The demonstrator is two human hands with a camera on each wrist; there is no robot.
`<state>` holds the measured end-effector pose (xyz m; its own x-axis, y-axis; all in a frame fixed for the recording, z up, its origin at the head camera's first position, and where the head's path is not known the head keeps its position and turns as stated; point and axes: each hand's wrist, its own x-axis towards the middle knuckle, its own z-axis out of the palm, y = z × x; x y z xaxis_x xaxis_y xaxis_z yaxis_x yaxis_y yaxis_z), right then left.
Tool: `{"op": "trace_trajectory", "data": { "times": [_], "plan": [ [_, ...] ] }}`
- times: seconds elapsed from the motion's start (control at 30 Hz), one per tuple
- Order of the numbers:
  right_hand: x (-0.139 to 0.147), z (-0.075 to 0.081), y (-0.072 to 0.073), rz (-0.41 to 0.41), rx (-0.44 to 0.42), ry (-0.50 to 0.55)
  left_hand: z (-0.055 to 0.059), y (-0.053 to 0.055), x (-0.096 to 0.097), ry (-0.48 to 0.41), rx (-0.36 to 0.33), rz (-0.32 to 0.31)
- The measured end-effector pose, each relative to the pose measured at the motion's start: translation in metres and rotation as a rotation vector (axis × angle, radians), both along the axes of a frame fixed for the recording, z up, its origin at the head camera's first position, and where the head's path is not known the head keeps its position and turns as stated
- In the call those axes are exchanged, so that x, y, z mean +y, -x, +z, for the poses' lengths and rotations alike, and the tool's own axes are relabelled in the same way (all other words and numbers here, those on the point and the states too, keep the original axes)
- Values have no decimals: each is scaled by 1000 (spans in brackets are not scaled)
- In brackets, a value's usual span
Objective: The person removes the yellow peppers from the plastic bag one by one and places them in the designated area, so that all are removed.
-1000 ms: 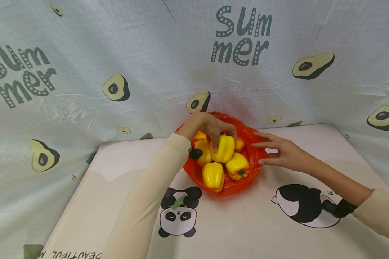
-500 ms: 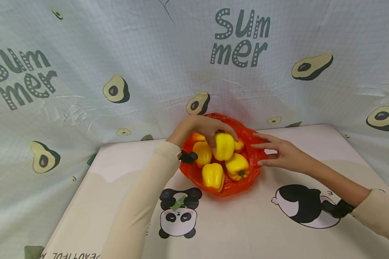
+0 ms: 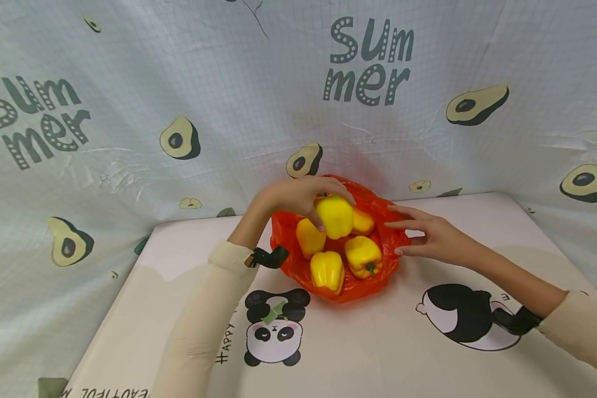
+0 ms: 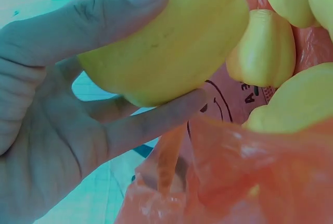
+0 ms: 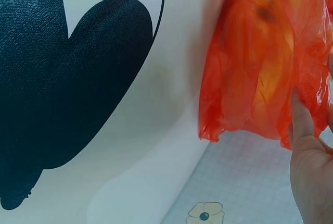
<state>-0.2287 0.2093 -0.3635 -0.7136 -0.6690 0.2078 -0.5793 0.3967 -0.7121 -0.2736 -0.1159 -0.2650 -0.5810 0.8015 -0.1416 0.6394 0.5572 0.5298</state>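
My left hand point(image 3: 298, 194) grips a yellow bell pepper point(image 3: 336, 217) over the mouth of a red plastic bag point(image 3: 347, 297). In the left wrist view the thumb lies across this pepper point(image 4: 174, 41), with fingers bent beneath it. Inside the bag lie several more yellow bell peppers, among them one at the front point(image 3: 327, 271) and one with its green stem showing point(image 3: 363, 256). At the bag's right side, my right hand point(image 3: 435, 236) has its fingers spread against the red plastic. From the right wrist, its thumb point(image 5: 302, 117) shows at the bag wall point(image 5: 244, 78).
The bag sits near the back of a pale table point(image 3: 378, 342) printed with a panda point(image 3: 273, 340) and other cartoon figures. Behind the table hangs a white sheet point(image 3: 244, 83) with avocado pictures and lettering.
The left hand has drawn back to the left with the bell pepper, lifting it up from among the others. The right hand has stayed almost still at the bag's side.
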Motion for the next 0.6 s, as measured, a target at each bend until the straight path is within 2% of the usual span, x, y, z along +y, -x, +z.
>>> {"op": "trace_trajectory", "data": {
  "times": [0.23,0.4,0.6],
  "plan": [
    [1,-1,0,-6,-13,-9,-2,-18,-16,-143,94,90],
    [2,-2,0,-9,-15,-11,-3,-30,-24,-242,118,160],
    [5,-2,0,-7,-31,-13,-5,-43,-33,-311,140,220]
  ]
}}
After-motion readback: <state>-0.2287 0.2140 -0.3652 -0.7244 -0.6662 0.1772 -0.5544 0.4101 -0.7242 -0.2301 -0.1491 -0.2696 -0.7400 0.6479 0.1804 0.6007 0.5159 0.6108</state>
